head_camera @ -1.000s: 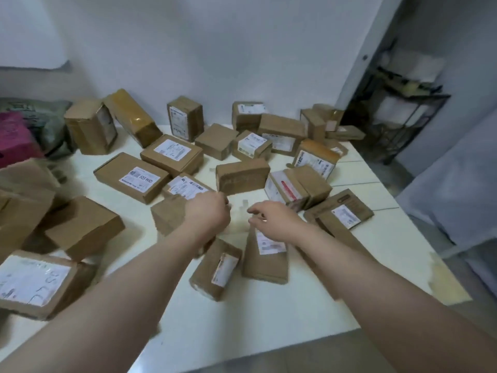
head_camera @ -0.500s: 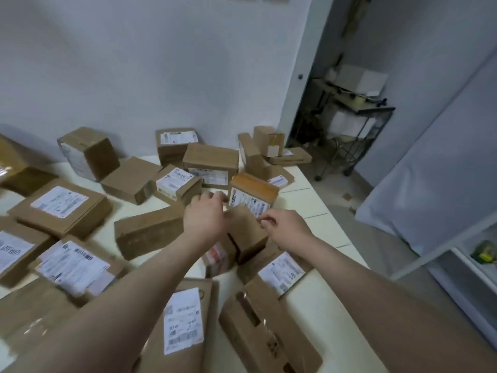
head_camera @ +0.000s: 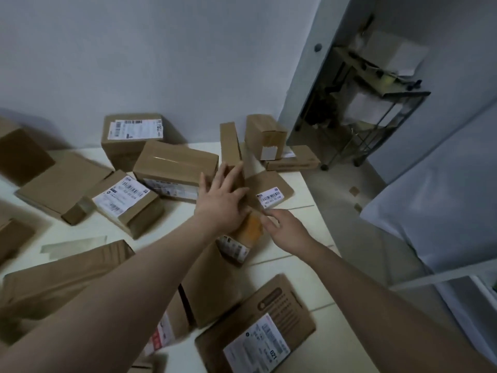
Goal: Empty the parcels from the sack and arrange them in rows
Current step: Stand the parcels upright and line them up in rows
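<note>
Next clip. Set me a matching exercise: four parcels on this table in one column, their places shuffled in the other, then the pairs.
Parcels
1. orange-topped box
2. mailer marked 021
3. small upright box
4. box with a long label on top

Places
A. standing on a flat parcel at the far right corner
B. partly under the left hand
C. nearest the person
D. by the back wall, behind a taped box

Pairs: 1-B, 2-C, 3-A, 4-D
</note>
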